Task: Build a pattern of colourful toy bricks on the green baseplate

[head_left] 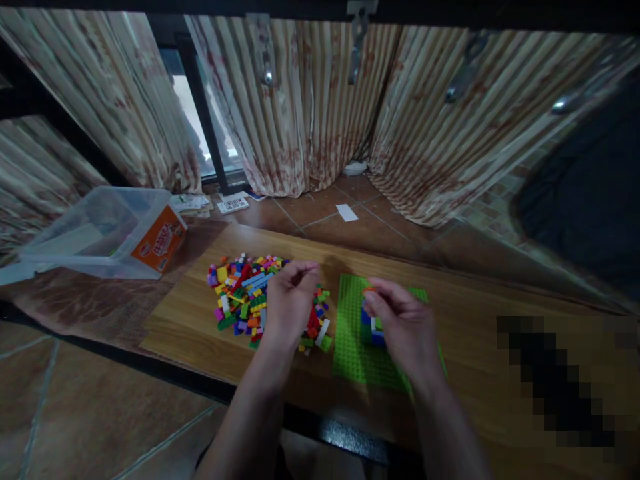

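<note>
Lower centre, the left hand, fingertips drawn together, is over the brick pile, whether holding anything I cannot tell; right of centre, the right hand pinches an orange brick above the green baseplate

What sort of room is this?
Probably a room in a home, though that is a guess: long striped curtains hang by a window, the floor is tiled, and toy building bricks are heaped on a low wooden table.
</note>
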{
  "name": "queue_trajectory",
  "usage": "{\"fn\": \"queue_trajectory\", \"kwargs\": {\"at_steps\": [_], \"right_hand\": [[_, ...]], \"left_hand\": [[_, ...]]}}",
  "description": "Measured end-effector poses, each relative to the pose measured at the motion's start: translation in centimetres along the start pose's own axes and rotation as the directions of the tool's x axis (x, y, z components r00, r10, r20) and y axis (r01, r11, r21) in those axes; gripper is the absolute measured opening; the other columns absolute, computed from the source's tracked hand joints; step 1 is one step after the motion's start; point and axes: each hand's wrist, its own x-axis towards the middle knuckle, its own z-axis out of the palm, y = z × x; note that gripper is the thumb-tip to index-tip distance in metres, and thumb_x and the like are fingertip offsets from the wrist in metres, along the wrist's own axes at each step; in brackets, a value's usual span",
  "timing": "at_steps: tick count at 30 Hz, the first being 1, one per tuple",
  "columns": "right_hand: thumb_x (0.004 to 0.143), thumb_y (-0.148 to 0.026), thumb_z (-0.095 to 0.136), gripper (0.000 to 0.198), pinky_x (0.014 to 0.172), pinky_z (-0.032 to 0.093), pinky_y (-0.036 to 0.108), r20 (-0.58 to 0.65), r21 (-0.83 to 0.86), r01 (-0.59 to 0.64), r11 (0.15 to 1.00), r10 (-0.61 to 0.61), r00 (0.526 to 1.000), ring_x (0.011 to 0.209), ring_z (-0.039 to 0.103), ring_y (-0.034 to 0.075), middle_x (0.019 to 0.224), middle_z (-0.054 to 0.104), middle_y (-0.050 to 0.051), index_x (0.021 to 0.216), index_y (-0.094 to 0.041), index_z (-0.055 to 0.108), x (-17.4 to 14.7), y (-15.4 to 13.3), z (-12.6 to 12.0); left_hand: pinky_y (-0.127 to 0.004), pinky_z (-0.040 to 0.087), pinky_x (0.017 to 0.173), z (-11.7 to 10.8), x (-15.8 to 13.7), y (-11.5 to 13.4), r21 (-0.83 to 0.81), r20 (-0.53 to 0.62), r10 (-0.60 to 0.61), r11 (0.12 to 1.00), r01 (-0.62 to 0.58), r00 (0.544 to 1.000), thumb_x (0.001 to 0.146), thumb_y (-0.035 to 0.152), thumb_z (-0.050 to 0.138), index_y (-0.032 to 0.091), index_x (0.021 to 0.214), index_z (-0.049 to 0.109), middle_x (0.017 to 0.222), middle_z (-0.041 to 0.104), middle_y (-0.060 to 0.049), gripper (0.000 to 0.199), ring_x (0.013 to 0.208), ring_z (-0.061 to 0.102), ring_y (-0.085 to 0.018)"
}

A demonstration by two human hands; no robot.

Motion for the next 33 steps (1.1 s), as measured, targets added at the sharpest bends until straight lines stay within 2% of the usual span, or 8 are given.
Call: {"fn": "queue_trajectory", "kwargs": {"at_steps": [2, 5, 8, 11, 18, 22, 28, 33], "right_hand": [[0.073, -0.039, 0.072, 0.032, 0.064, 0.054, 0.032, -0.105, 0.088, -0.082, 0.993, 0.091, 0.990, 0.064, 0.065, 0.015, 0.080, 0.071, 0.001, 0.100, -0.022, 0.069, 0.6, 1.0, -2.6], [0.066, -0.038, 0.077, 0.033, 0.067, 0.056, 0.034, -0.096, 0.129, -0.166, 0.978, 0.179, 0.979, 0.066, 0.066, 0.016, 0.079, 0.072, 0.002, 0.092, -0.020, 0.070, 0.9, 2.7, -5.4], [0.064, -0.035, 0.078, 0.034, 0.071, 0.056, 0.036, 0.003, 0.083, -0.221, 0.972, 0.221, 0.975, 0.071, 0.068, 0.018, 0.083, 0.074, 0.004, 0.093, -0.019, 0.071, 0.8, 3.9, -6.7], [0.067, -0.033, 0.075, 0.030, 0.075, 0.056, 0.037, 0.077, 0.026, -0.213, 0.977, 0.211, 0.974, 0.078, 0.069, 0.020, 0.088, 0.075, 0.005, 0.094, -0.019, 0.072, 0.5, 4.5, -6.8], [0.082, -0.032, 0.058, 0.025, 0.085, 0.053, 0.039, 0.117, -0.305, -0.074, 0.949, 0.114, 0.987, 0.091, 0.069, 0.022, 0.100, 0.074, 0.007, 0.102, -0.021, 0.070, 0.0, 4.4, -6.9], [0.088, -0.031, 0.051, 0.027, 0.088, 0.050, 0.041, 0.150, -0.422, 0.043, 0.906, 0.023, 0.988, 0.094, 0.067, 0.023, 0.103, 0.072, 0.007, 0.107, -0.022, 0.067, -0.2, 4.0, -6.9], [0.088, -0.029, 0.054, 0.020, 0.094, 0.046, 0.045, 0.240, -0.494, 0.277, 0.824, -0.177, 0.954, 0.107, 0.056, 0.025, 0.109, 0.062, 0.007, 0.099, -0.026, 0.071, -0.5, 4.8, -6.5], [0.088, -0.029, 0.057, 0.019, 0.099, 0.042, 0.052, 0.240, -0.534, 0.293, 0.793, -0.190, 0.952, 0.117, 0.049, 0.029, 0.125, 0.055, 0.008, 0.098, -0.028, 0.073, -0.8, 5.7, -6.3]], "left_hand": [[-0.021, 0.043, 0.061, 1.4, -0.8, -0.9, 0.091, 0.165, -0.017, 0.996, 0.002, 0.986, 0.076, 0.026, 0.064, 0.014, 0.084, 0.069, 0.072, 0.065, 0.000, 0.015, 0.063, 0.055, -0.010], [-0.023, 0.045, 0.065, 2.6, -1.7, -1.8, 0.233, 0.320, -0.007, 0.970, -0.072, 0.948, 0.081, 0.026, 0.058, 0.015, 0.087, 0.071, 0.078, 0.069, -0.002, 0.018, 0.069, 0.059, -0.013], [-0.024, 0.045, 0.064, 3.0, -1.9, -2.1, 0.357, 0.345, 0.006, 0.924, -0.137, 0.939, 0.083, 0.025, 0.056, 0.016, 0.088, 0.072, 0.077, 0.070, -0.001, 0.019, 0.068, 0.061, -0.013], [-0.024, 0.045, 0.065, 3.2, -1.9, -2.3, 0.421, 0.356, -0.012, 0.895, -0.149, 0.935, 0.082, 0.023, 0.056, 0.017, 0.087, 0.072, 0.077, 0.071, -0.001, 0.019, 0.068, 0.061, -0.014], [-0.024, 0.044, 0.058, 4.3, -2.4, -3.1, 0.476, 0.436, -0.083, 0.867, -0.151, 0.896, 0.083, 0.024, 0.054, 0.017, 0.091, 0.073, 0.075, 0.070, -0.001, 0.022, 0.062, 0.059, -0.014], [-0.025, 0.046, 0.063, 4.3, -2.4, -3.3, 0.496, 0.452, -0.076, 0.850, -0.179, 0.889, 0.084, 0.023, 0.053, 0.018, 0.092, 0.073, 0.080, 0.072, -0.003, 0.022, 0.068, 0.062, -0.015], [-0.026, 0.048, 0.069, 3.9, -2.0, -3.6, 0.532, 0.453, -0.060, 0.819, -0.216, 0.890, 0.085, 0.025, 0.052, 0.018, 0.094, 0.073, 0.083, 0.073, -0.003, 0.024, 0.072, 0.064, -0.016], [-0.026, 0.049, 0.070, 4.0, -2.0, -3.5, 0.565, 0.452, -0.039, 0.785, -0.252, 0.891, 0.084, 0.023, 0.053, 0.018, 0.092, 0.073, 0.082, 0.073, -0.004, 0.022, 0.075, 0.065, -0.017]]}}
